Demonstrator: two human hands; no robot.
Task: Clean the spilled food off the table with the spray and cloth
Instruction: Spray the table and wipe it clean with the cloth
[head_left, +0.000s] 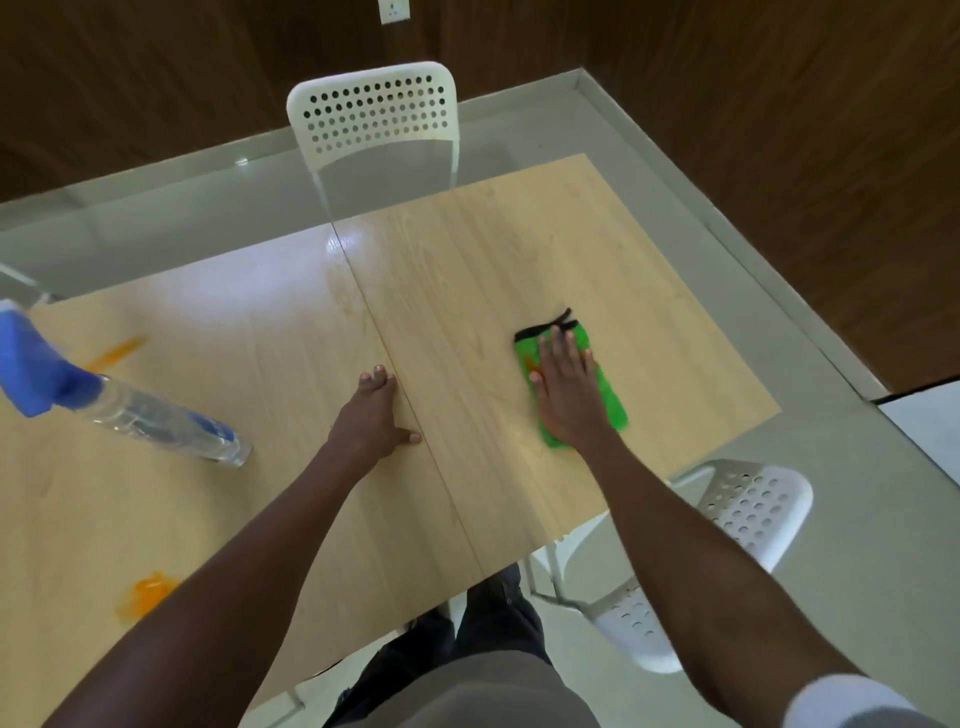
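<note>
The green cloth (571, 384) is lying flat on the right half of the table (467, 260), and the right hand (566, 384) is pressing down on it, fingers straight and spread, gripping nothing. It looks like the wiping step. The left hand (376, 410) is bracing flat and open by the centre seam. Orange spills (148, 592) are waiting on the left near the spray bottle (156, 415), so the cloth probably needs carrying across next.

White perforated chair (375, 117) at far side of table, 2nd white chair (748, 512) near right, wall socket (394, 10) on far wood-panelled wall
</note>
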